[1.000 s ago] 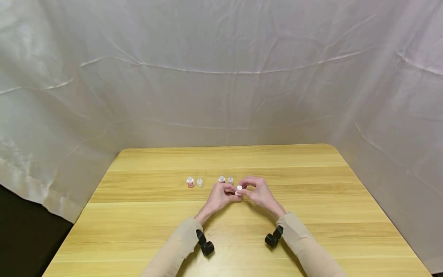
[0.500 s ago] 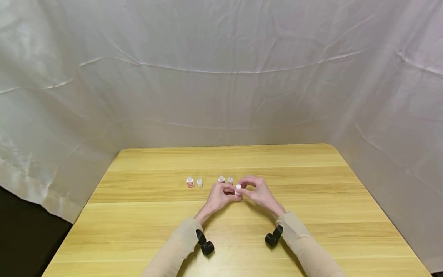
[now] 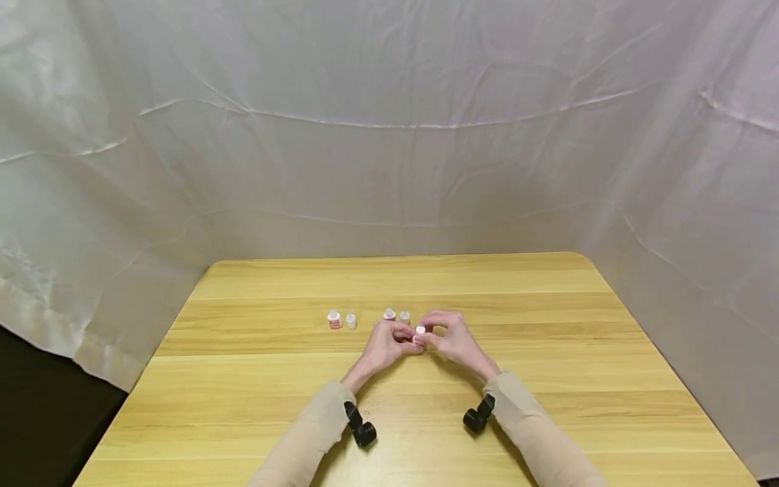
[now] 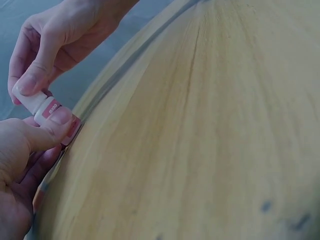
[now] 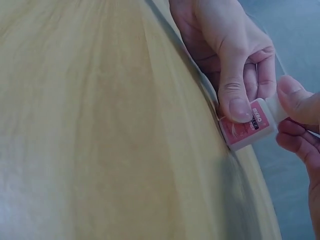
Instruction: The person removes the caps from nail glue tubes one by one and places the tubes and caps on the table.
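My left hand [image 3: 386,345] grips the body of a small white bottle [image 5: 245,125] with a pink label, its thumb across the label. The bottle's white cap [image 3: 420,330] is pinched between the thumb and fingers of my right hand [image 3: 453,339]. In the left wrist view the cap [image 4: 31,99] sits on top of the tilted bottle, right thumb against it. Just beyond my left hand stands a second bottle [image 3: 389,315], partly hidden by the fingers, with a small white cap [image 3: 404,317] beside it.
Farther left on the wooden table [image 3: 243,406] stand another pink-labelled bottle [image 3: 335,320] with its nozzle bare and a white cap [image 3: 351,321] next to it. A pale curtain [image 3: 389,169] rises behind the table and along its sides.
Both hands keep hold of the bottle and its cap. The right wrist has shifted very slightly left; the other bottles and caps have stayed put.
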The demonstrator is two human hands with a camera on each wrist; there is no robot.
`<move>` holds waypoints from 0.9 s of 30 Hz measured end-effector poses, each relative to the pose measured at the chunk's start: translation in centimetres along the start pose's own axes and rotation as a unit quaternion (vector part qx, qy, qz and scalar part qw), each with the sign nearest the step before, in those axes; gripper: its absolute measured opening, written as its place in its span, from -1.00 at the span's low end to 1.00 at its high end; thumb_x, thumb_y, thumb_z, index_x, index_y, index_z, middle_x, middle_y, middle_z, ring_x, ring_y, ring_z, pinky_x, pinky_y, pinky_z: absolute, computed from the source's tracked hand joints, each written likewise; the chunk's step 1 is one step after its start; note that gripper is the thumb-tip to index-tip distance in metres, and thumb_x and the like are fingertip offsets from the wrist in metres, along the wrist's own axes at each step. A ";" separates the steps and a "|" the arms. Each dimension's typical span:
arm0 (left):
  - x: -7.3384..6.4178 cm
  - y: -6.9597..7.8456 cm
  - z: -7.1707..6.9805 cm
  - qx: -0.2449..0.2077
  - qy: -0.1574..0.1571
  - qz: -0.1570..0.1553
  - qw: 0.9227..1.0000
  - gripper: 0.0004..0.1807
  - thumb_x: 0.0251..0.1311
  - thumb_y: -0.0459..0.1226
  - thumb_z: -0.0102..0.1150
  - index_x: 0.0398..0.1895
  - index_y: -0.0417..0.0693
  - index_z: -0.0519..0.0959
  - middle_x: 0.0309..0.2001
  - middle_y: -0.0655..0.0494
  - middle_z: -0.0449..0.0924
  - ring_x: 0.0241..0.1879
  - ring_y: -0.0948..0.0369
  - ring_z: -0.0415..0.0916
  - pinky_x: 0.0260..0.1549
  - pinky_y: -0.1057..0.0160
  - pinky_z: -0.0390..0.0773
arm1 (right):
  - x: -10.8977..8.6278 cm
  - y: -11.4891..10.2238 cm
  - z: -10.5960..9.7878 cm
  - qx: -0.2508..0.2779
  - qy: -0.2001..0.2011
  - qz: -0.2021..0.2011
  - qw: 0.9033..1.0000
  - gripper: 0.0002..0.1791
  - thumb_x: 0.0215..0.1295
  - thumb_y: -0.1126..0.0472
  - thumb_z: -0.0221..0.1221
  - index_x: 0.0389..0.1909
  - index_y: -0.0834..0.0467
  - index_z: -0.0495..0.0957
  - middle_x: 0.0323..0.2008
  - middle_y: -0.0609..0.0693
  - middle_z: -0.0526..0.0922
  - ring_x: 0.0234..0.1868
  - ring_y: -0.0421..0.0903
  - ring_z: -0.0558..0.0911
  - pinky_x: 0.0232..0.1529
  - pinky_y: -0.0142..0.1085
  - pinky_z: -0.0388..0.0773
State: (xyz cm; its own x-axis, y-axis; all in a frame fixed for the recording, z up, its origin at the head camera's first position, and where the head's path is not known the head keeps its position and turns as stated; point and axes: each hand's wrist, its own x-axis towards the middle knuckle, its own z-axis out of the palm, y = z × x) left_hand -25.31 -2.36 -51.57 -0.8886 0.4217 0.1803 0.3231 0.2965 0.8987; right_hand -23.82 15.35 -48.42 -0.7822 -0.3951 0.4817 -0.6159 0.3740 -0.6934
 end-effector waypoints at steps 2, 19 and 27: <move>0.0 -0.1 0.0 0.001 -0.002 0.001 1.000 -0.73 -0.23 -0.26 0.40 -0.35 -0.07 0.64 -0.38 0.06 0.69 -0.39 0.35 0.63 -0.33 0.46 0.57 | -0.1 0.6 0.1 -0.005 -0.010 0.009 1.000 -0.85 -0.04 0.29 0.29 -0.37 0.13 0.63 -0.39 -0.11 0.64 -0.36 -0.27 0.54 -0.17 -0.27 0.51; -1.2 3.4 -1.1 -0.017 -0.020 0.010 1.000 -0.76 -0.16 -0.40 0.33 -0.31 -0.22 0.62 -0.34 -0.13 0.67 -0.32 0.01 0.64 -0.27 0.19 0.60 | 0.2 -2.7 -0.6 0.014 0.012 0.006 1.000 -0.86 -0.08 0.38 0.30 -0.43 0.29 0.61 -0.45 0.11 0.64 -0.44 -0.03 0.58 -0.30 -0.09 0.55; -0.7 1.8 -0.8 -0.005 -0.014 0.003 1.000 -0.74 -0.19 -0.36 0.36 -0.32 -0.19 0.62 -0.35 -0.08 0.68 -0.34 0.15 0.65 -0.28 0.28 0.60 | -0.1 -0.7 -0.1 0.000 -0.008 0.003 1.000 -0.87 0.00 0.33 0.26 -0.36 0.20 0.62 -0.38 -0.02 0.66 -0.34 -0.15 0.58 -0.14 -0.22 0.51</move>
State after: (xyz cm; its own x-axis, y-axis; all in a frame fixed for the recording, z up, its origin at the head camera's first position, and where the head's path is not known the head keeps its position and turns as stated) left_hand -24.34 -2.79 -49.74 -0.8771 0.4471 0.1754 0.3253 0.2844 0.9018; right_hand -23.36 15.23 -47.92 -0.7839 -0.4068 0.4690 -0.6117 0.3767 -0.6957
